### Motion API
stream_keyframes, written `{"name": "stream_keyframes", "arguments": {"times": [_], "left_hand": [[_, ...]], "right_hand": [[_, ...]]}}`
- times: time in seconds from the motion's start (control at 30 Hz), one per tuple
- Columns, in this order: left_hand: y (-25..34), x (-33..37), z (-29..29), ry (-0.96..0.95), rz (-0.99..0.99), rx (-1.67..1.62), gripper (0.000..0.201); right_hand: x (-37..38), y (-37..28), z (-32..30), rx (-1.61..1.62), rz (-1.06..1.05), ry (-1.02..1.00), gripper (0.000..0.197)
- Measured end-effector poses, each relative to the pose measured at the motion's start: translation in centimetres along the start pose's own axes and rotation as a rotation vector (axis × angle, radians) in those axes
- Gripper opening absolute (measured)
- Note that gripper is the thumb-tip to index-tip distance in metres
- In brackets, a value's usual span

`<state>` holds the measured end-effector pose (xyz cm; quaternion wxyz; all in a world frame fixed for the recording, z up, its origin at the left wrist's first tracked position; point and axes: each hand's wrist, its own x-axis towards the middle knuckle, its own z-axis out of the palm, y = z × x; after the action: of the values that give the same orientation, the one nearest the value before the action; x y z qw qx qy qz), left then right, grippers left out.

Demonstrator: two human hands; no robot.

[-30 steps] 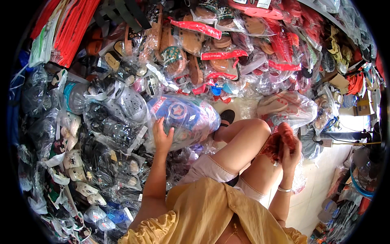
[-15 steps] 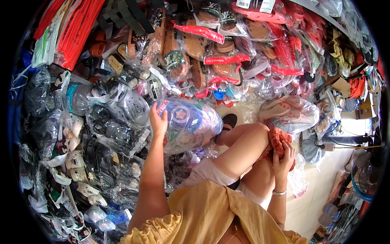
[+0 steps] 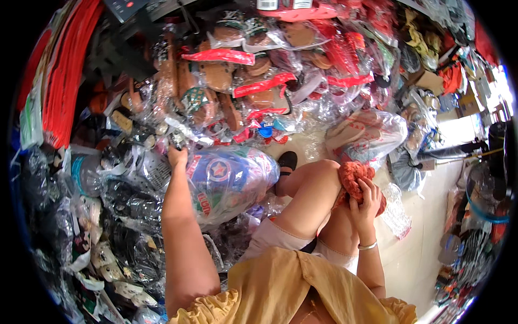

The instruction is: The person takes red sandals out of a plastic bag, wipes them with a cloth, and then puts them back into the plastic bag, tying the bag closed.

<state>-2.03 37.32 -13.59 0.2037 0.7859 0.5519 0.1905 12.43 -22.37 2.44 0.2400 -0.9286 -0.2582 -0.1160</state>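
My left hand [image 3: 178, 155] reaches forward to the near edge of the piled bagged footwear. Its fingers are curled in at a dark, shiny spot, and what they grip is too small to make out. Right beside that hand lies a big clear plastic bag [image 3: 229, 181] with blue, printed contents. On my right knee rests a rust-red, bumpy knitted bundle [image 3: 356, 181]. My right hand [image 3: 367, 202] is closed over its near side, the fingers bent into it.
Sandals in clear bags with red strips [image 3: 264, 83] are heaped ahead. Dark bagged shoes [image 3: 140, 208] cover the left side. A clear bag with red print [image 3: 367, 135] stands beyond my knee. Red hanging straps [image 3: 73, 70] are far left, and a fan [image 3: 488, 189] is right.
My left hand has left the big blue-printed bag and moved forward and left to the footwear, its fingers curling in. The view has shifted; my right hand stays on the rust-red bundle.
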Motion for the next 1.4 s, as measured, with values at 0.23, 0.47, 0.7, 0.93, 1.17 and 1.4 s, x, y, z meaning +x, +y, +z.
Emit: {"name": "stream_keyframes", "arguments": {"times": [0.23,0.47,0.7,0.93,1.17,1.4], "left_hand": [[-3.2,0.0,-0.5,0.101,0.185,-0.193,0.044],[-4.5,0.7,-0.4,0.080,0.103,-0.454,0.024],[-3.3,-0.9,-2.4,0.107,0.181,-0.390,0.018],[-1.5,-4.6,-3.8,0.138,0.332,-0.110,0.014],[-0.5,-5.7,-2.9,-0.029,0.329,-0.010,0.014],[0.1,-9.4,-1.4,-0.106,0.471,0.022,0.032]], "right_hand": [[0.4,-0.2,0.2,0.002,-0.004,0.039,0.044],[0.2,-0.1,0.3,0.008,-0.008,0.054,0.046],[-0.2,0.1,0.3,0.007,0.004,0.052,0.047],[-0.3,0.2,0.4,0.015,0.000,0.065,0.046],[-0.4,0.4,0.5,0.009,0.007,0.083,0.045],[-1.1,2.0,-0.9,-0.053,0.006,0.108,0.045]]}}
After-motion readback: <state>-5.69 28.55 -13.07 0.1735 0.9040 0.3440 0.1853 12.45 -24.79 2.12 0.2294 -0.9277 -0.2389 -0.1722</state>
